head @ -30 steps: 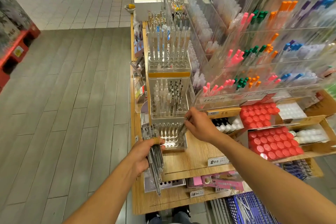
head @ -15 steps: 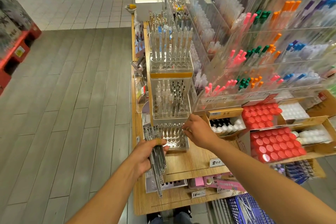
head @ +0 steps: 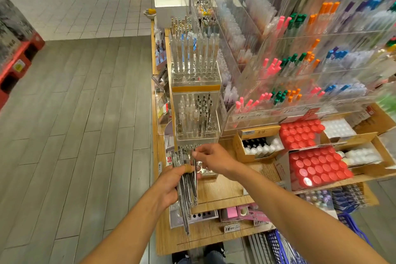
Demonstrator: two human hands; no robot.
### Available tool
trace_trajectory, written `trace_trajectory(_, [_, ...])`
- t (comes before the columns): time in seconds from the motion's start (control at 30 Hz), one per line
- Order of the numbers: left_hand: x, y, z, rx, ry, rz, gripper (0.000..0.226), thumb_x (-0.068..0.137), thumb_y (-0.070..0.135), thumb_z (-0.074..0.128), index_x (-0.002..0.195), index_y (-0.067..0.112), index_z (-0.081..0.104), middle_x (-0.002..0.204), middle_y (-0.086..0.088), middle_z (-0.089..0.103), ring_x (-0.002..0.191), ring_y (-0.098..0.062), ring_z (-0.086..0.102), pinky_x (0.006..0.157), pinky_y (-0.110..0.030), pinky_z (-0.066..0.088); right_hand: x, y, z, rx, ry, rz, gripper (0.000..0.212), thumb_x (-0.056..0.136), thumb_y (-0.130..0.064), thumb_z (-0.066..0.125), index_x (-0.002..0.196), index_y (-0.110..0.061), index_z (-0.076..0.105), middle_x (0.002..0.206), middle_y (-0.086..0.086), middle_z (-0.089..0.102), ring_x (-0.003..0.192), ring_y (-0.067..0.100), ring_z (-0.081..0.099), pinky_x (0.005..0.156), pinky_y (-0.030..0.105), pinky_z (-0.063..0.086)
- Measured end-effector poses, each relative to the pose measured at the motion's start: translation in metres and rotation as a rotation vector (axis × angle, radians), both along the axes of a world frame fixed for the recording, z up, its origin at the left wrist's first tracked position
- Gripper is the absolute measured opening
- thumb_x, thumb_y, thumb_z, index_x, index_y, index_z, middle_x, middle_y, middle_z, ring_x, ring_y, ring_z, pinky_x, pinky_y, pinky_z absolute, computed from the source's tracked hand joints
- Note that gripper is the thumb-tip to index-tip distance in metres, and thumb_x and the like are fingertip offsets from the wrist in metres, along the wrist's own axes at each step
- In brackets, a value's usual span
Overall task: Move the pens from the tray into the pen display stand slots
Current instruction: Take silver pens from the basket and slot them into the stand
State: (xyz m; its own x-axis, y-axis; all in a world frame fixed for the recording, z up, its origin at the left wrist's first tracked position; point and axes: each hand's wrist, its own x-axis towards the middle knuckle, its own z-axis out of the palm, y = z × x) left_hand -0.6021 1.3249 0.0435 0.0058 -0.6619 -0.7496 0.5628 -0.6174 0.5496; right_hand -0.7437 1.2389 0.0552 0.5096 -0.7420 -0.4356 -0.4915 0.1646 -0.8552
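Note:
A bundle of clear pens [head: 186,186] stands upright in my left hand [head: 171,184], which grips it around the middle in front of the lowest tier of the clear stepped pen display stand [head: 196,126]. My right hand [head: 214,161] reaches across to the top of the bundle and pinches the upper end of one pen with thumb and fingers. The stand's lowest slot block is mostly hidden behind both hands. Its middle tier holds clear and dark pens, its top tier tall clear pens. No tray shows plainly.
The stand sits on a wooden shelf [head: 216,191] at the end of a stationery rack. Acrylic bins of coloured pens [head: 300,64] rise on the right. Cartons of red-capped bottles [head: 317,167] lie right of my hands. A blue basket [head: 280,248] is below. The aisle floor [head: 75,124] lies to the left.
My right hand has come down and left from the stand's lower tier to the top of the bundle in my left hand. The left hand has lifted the bundle slightly.

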Motion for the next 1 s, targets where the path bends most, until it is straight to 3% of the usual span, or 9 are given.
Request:
trace_trajectory(0.07, [-0.002, 0.001, 0.001, -0.013, 0.007, 0.002, 0.025, 0.083, -0.001, 0.068, 0.107, -0.007, 0.067, 0.090, -0.028, 0.072, 0.065, -0.028, 0.072, 0.055, -0.036, 0.060, 0.000, 0.003, 0.003, 0.106, -0.103, -0.039, 0.016, 0.095, -0.023, 0.062, 0.095, -0.008, 0.068, 0.076, -0.002, 0.063, 0.057, 0.005, 0.055, 0.059, 0.021, 0.044])
trace_trajectory(0.17, [-0.002, 0.003, 0.003, -0.047, 0.055, 0.006, 0.029, 0.074, 0.002, 0.073, 0.102, -0.006, 0.073, 0.098, -0.029, 0.071, 0.070, -0.029, 0.072, 0.061, -0.036, 0.061, -0.006, 0.002, 0.004, 0.273, -0.274, -0.084, 0.021, 0.096, -0.015, 0.058, 0.109, 0.000, 0.066, 0.090, 0.005, 0.064, 0.063, 0.006, 0.055, 0.059, 0.019, 0.046])
trace_trajectory(0.27, [-0.004, 0.004, 0.006, -0.069, 0.085, 0.017, 0.039, 0.074, 0.001, 0.072, 0.111, -0.009, 0.067, 0.102, -0.028, 0.070, 0.072, -0.029, 0.072, 0.061, -0.036, 0.062, -0.016, -0.001, 0.004, 0.439, -0.407, -0.085, 0.022, 0.097, -0.004, 0.052, 0.116, 0.000, 0.062, 0.098, 0.006, 0.069, 0.066, 0.008, 0.055, 0.062, 0.020, 0.048])
trace_trajectory(0.37, [-0.006, 0.004, 0.009, -0.058, 0.097, 0.032, 0.038, 0.072, 0.000, 0.072, 0.109, -0.009, 0.067, 0.103, -0.029, 0.070, 0.072, -0.029, 0.072, 0.064, -0.037, 0.062, -0.024, -0.007, 0.006, 0.457, -0.447, -0.087, 0.017, 0.095, -0.001, 0.054, 0.111, 0.001, 0.058, 0.095, 0.009, 0.068, 0.067, 0.011, 0.058, 0.063, 0.023, 0.050])
trace_trajectory(0.5, [-0.006, 0.006, 0.008, 0.012, 0.062, 0.069, 0.019, 0.079, 0.000, 0.070, 0.097, -0.006, 0.066, 0.084, -0.020, 0.072, 0.069, -0.025, 0.070, 0.065, -0.038, 0.060, -0.034, -0.018, 0.012, 0.202, -0.402, -0.208, 0.009, 0.094, -0.012, 0.058, 0.095, -0.007, 0.051, 0.080, 0.008, 0.061, 0.064, 0.015, 0.061, 0.065, 0.029, 0.053])
trace_trajectory(0.67, [-0.001, 0.009, 0.009, 0.040, 0.050, 0.087, 0.014, 0.090, 0.004, 0.063, 0.098, -0.007, 0.065, 0.081, -0.018, 0.070, 0.066, -0.024, 0.070, 0.056, -0.032, 0.060, -0.042, -0.030, 0.023, -0.184, -0.342, -0.338, 0.011, 0.099, -0.015, 0.051, 0.093, -0.010, 0.044, 0.069, 0.005, 0.062, 0.061, 0.018, 0.063, 0.058, 0.027, 0.053])
trace_trajectory(0.8, [0.001, 0.011, 0.011, 0.042, 0.050, 0.106, 0.014, 0.092, 0.005, 0.061, 0.099, -0.006, 0.065, 0.081, -0.018, 0.070, 0.066, -0.024, 0.070, 0.059, -0.033, 0.061, -0.040, -0.036, 0.024, -0.476, -0.124, -0.208, 0.011, 0.101, -0.019, 0.046, 0.094, -0.011, 0.045, 0.076, 0.002, 0.064, 0.067, 0.009, 0.065, 0.059, 0.020, 0.050])
trace_trajectory(0.93, [0.001, 0.011, 0.016, 0.039, 0.069, 0.118, 0.013, 0.093, 0.006, 0.059, 0.101, -0.004, 0.063, 0.083, -0.018, 0.069, 0.070, -0.025, 0.068, 0.060, -0.035, 0.061, -0.032, -0.034, 0.010, -0.599, 0.105, 0.002, 0.014, 0.102, -0.026, 0.045, 0.094, -0.014, 0.042, 0.082, 0.006, 0.062, 0.074, 0.021, 0.061, 0.062, 0.036, 0.050])
trace_trajectory(1.0, [0.001, 0.012, 0.018, 0.030, 0.070, 0.118, 0.012, 0.093, 0.006, 0.059, 0.100, -0.003, 0.063, 0.083, -0.017, 0.068, 0.072, -0.025, 0.067, 0.062, -0.036, 0.060, -0.030, -0.034, 0.000, -0.625, 0.155, 0.087, 0.015, 0.102, -0.027, 0.044, 0.092, -0.018, 0.038, 0.082, 0.006, 0.059, 0.072, 0.024, 0.057, 0.059, 0.038, 0.046])
